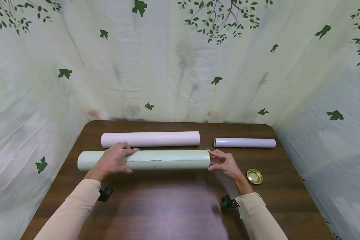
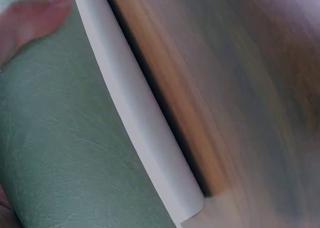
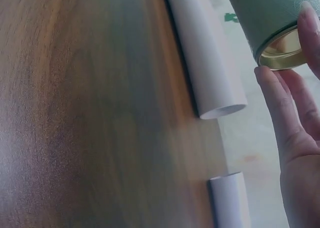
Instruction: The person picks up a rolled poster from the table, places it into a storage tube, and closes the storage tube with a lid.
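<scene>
Leaf-printed sheeting walls in a brown wooden bench (image 1: 180, 206) that carries three rolls and a small gold lid (image 1: 254, 176).

The left hand (image 1: 114, 160) lies over the green roll (image 1: 156, 160), fingers curved round its top toward the left end; the left wrist view shows a fingertip (image 2: 35, 17) flat on the textured green skin. The right hand (image 1: 225, 162) is at the roll's right end, fingers fairly straight and spread, tips touching the rim, where the right wrist view shows a gold cap (image 3: 280, 50) set in the tube mouth. It cups the end rather than gripping it.

The green roll lies lengthwise across the bench's middle, just in front of the pink roll (image 1: 150, 139); the lilac roll (image 1: 244, 142) lies further right, apart.

As a judgement: the roll is round and held only lightly, so a careless push could roll it into the pink one, and pressure on the rim could knock the cap askew.
</scene>
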### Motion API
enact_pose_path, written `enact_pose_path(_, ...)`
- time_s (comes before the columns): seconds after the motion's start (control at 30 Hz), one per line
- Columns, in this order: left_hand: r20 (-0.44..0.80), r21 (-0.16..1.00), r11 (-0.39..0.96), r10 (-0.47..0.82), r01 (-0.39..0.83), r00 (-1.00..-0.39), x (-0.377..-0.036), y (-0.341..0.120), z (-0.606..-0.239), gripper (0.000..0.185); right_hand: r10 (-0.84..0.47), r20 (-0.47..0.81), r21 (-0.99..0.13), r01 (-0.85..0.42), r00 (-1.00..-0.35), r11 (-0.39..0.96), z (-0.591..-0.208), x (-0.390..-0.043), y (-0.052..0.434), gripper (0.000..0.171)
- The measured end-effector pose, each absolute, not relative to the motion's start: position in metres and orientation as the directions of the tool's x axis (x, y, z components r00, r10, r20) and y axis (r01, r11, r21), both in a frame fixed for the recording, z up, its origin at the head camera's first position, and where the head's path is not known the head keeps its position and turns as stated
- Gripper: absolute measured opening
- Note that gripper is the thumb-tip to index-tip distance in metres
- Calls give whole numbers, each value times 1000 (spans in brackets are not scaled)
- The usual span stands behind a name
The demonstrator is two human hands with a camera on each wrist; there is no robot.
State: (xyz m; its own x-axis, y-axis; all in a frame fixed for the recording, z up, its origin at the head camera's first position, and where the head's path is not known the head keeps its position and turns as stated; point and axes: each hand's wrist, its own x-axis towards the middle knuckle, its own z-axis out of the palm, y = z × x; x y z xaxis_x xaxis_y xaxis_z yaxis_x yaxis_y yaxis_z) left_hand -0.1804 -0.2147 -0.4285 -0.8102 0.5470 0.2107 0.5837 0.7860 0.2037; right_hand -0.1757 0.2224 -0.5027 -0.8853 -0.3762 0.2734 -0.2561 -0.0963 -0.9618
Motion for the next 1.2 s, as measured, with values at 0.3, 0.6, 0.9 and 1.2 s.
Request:
enact_pose_path(0.3,179,219,805,523,552,-834,-178,-216,-434,75,-381,265,-964,-237,-886,-118,-506,-175,220,73)
enact_pose_path(0.6,176,241,806,512,541,-841,-177,-218,-438,72,-411,270,-963,-255,-871,-92,-502,-178,222,74)
enact_pose_path(0.9,166,236,802,523,549,-836,-180,-214,-441,71,-409,191,-981,-185,-892,-54,-503,-172,230,72)
enact_pose_path(1.2,156,235,813,509,532,-846,-182,-210,-440,71,-381,189,-981,-193,-905,-27,-499,-175,226,72)
